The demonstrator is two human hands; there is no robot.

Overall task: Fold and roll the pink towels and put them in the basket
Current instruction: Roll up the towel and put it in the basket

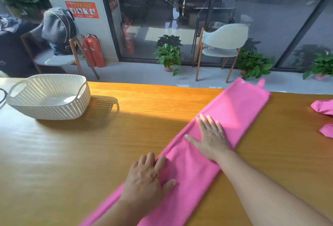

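Note:
A pink towel (pixel 239 107) lies folded into a long strip, running diagonally across the wooden table (pixel 90 153) from the near edge to the far edge. My right hand (pixel 210 136) rests flat on its middle with fingers spread. My left hand (pixel 146 177) lies flat on the strip's left edge, nearer to me. A white woven basket (pixel 48 98) stands at the far left of the table with nothing in it. More pink towel (pixel 324 108) lies at the right edge of the table, partly cut off by the frame.
Beyond the table's far edge are a tiled floor, a pale chair (pixel 221 45), potted plants (pixel 169 54), and red fire extinguishers (pixel 93 51). A chair with clothes (pixel 57 35) stands at the back left. A glass wall closes the back.

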